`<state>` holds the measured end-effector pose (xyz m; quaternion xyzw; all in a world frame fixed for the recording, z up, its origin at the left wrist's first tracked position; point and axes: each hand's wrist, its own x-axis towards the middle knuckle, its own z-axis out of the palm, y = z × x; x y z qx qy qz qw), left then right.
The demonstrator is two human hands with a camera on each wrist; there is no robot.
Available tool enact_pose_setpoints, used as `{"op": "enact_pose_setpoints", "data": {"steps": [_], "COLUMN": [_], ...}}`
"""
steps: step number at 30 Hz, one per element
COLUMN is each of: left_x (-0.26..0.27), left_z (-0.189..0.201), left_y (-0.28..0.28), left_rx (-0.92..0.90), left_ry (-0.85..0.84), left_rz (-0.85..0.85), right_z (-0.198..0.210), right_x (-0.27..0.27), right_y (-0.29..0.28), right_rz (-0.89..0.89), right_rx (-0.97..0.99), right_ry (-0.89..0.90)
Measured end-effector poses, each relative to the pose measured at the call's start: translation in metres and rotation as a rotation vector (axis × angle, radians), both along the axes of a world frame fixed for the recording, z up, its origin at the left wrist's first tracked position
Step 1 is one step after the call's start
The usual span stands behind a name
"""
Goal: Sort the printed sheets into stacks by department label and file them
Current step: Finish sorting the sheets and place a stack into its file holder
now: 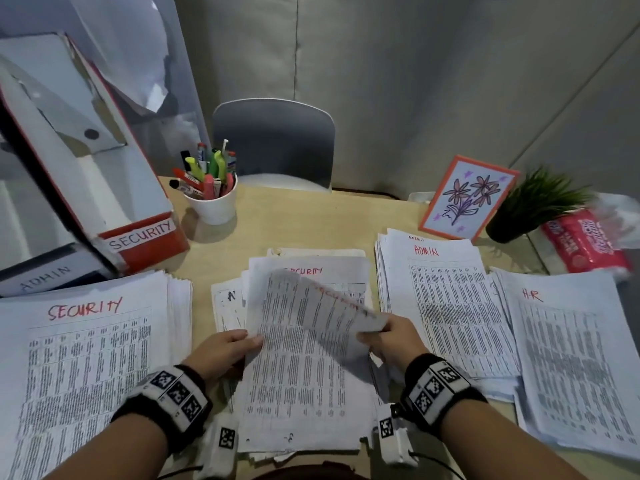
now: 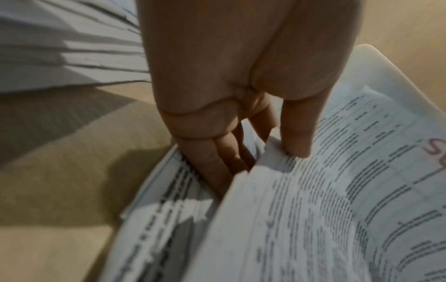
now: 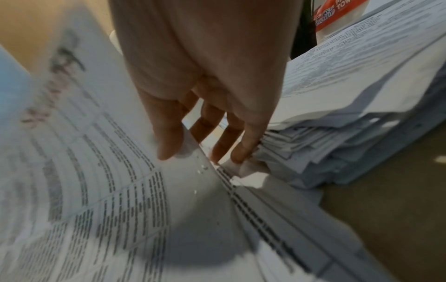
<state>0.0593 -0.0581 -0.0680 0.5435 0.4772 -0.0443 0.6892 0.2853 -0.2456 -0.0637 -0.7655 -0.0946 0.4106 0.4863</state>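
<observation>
At lower centre, the left hand (image 1: 221,351) pinches the top sheet (image 1: 311,327), marked SECURITY, off the unsorted pile (image 1: 304,420); the right hand (image 1: 391,341) grips its curled right corner. It should lift cleanly, alone, toward the SECURITY stack (image 1: 79,368) at lower left. Tan desk (image 1: 311,216); grey chair (image 1: 273,143) beyond.

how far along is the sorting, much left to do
Partly done. Sorted stacks already lie out: SECURITY stack, ADMIN stack and HR stack. In hand: the left hand and right hand pinch a lifted sheet marked SECURITY off the middle pile, which is still thick. Filing looks not yet done: the stacks sit outside the SECURITY box.
</observation>
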Motion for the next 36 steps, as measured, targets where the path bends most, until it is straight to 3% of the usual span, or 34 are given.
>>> {"op": "enact_pose_setpoints", "data": {"steps": [5,11,20,26,31,36], "left_x": [0.002,0.003,0.010,0.019,0.016,0.013], "left_z": [0.002,-0.004,-0.006,-0.013,-0.009,-0.013], "left_y": [-0.005,-0.001,-0.002,-0.005,-0.008,-0.007], "left_rx": [-0.037,-0.040,0.074,0.203,0.261,0.375], "left_ry": [-0.010,0.000,0.015,0.136,0.138,0.188], "left_rz": [0.097,0.084,0.024,0.039,-0.004,-0.086], "right_z": [-0.002,-0.005,-0.010,-0.019,-0.014,-0.008], "right_x": [0.003,0.006,0.007,0.011,0.010,0.010], "right_y": [-0.006,-0.011,-0.006,-0.001,-0.004,-0.005], "right_rz": [-0.013,0.011,-0.038,-0.102,-0.060,-0.034], "right_rx": [0.068,0.103,0.085,0.002,0.026,0.101], "right_ry": [0.074,0.134,0.075,-0.005,-0.017,0.098]}}
